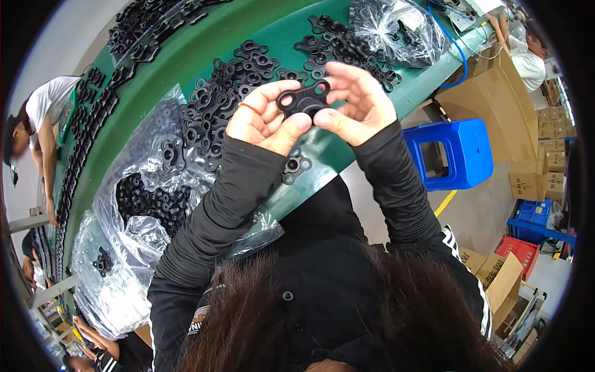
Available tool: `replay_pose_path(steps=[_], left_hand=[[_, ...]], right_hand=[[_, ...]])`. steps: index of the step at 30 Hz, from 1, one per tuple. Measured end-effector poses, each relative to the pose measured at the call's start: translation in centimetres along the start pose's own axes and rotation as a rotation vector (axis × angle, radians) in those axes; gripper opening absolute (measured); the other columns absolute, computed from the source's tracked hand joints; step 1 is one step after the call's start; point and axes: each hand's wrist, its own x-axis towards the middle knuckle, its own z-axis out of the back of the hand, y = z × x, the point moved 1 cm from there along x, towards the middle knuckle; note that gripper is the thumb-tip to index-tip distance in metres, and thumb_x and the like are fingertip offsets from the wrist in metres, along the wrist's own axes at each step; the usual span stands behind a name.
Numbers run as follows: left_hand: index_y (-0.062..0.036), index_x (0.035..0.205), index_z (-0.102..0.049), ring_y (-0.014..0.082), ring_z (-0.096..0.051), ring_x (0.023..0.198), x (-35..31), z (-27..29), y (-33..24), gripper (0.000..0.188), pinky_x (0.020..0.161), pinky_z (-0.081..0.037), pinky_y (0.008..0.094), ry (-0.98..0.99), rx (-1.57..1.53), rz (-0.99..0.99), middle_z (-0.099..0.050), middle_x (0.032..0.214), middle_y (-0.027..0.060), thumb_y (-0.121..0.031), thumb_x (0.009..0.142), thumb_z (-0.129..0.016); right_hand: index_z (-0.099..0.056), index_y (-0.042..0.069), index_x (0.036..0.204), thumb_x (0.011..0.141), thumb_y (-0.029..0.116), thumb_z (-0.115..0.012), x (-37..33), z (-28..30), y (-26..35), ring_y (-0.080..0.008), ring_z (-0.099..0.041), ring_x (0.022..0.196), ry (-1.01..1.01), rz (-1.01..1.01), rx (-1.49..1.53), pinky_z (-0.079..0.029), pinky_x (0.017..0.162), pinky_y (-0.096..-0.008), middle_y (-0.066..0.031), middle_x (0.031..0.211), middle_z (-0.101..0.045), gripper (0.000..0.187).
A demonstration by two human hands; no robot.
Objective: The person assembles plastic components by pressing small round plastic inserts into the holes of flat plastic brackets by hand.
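Both hands hold up a black plastic part (pixel 302 98) with ring-shaped holes at its ends and a round centre, above the green table (pixel 279 37). My left hand (pixel 265 121) grips its left end, thumb pressed to the lower edge. On the other side my right hand (pixel 358 106) pinches it with the thumb near the round centre; some fingers are raised and curved. Beyond and left of my hands lies a heap of similar black ringed parts (pixel 207 111). One more loose part (pixel 296 166) rests near the table edge, by my left wrist.
Clear plastic bags (pixel 127 248) with small black pieces (pixel 152 201) lie on the left. Another filled bag (pixel 400 31) sits at the far right. A blue stool (pixel 462 152) and cardboard boxes (pixel 496 105) stand to the right. Co-workers (pixel 46 118) are at the far left and right.
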Motion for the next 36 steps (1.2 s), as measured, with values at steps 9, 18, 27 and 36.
replay_pose_path(steps=[9, 18, 27, 36], left_hand=[[-0.0024, 0.114, -0.049, 0.0148, -0.056, 0.084, 0.9, -1.2, 1.5, 0.043, 0.075, -0.047, 0.0224, 0.095, -0.006, 0.010, -0.057, 0.094, 0.0089, 0.004, 0.073, -0.060], [-0.0091, 0.094, -0.060, 0.0194, -0.054, 0.080, 4.4, -1.4, 3.7, 0.026, 0.079, -0.038, 0.0343, 0.307, 1.347, -0.215, -0.059, 0.091, 0.0044, -0.015, 0.070, -0.059], [-0.0172, 0.098, -0.064, 0.0214, -0.053, 0.095, 14.2, -1.4, 3.1, 0.027, 0.082, -0.036, 0.0391, 0.065, 1.701, -0.292, -0.061, 0.097, 0.0035, -0.021, 0.072, -0.056], [-0.0197, 0.099, -0.063, 0.0194, -0.055, 0.084, 18.4, -1.0, 4.7, 0.024, 0.077, -0.035, 0.0383, 0.141, 1.789, -0.152, -0.064, 0.087, -0.0008, -0.029, 0.077, -0.058]], right_hand=[[-0.056, -0.002, 0.100, 0.069, 0.009, -0.073, -0.3, 2.5, -2.4, -0.0114, -0.055, 0.063, 0.184, -0.199, 0.320, -0.045, 0.059, -0.0197, -0.0082, 0.079, -0.060, 0.038], [-0.064, 0.004, 0.092, 0.071, 0.029, -0.067, 9.8, 12.6, -5.4, -0.0264, -0.060, 0.067, 0.036, 0.213, -0.984, -0.048, 0.063, -0.0332, -0.0103, 0.076, -0.063, 0.033], [-0.067, 0.017, 0.086, 0.069, 0.026, -0.061, 19.0, 18.0, -11.9, -0.0293, -0.058, 0.086, 0.066, 0.061, -1.758, -0.046, 0.076, -0.0392, -0.0072, 0.092, -0.062, 0.021], [-0.066, 0.019, 0.085, 0.072, 0.029, -0.061, 17.9, 19.3, -11.9, -0.0292, -0.054, 0.091, -0.044, 0.015, -1.374, -0.044, 0.079, -0.0383, -0.0067, 0.100, -0.058, 0.016]])
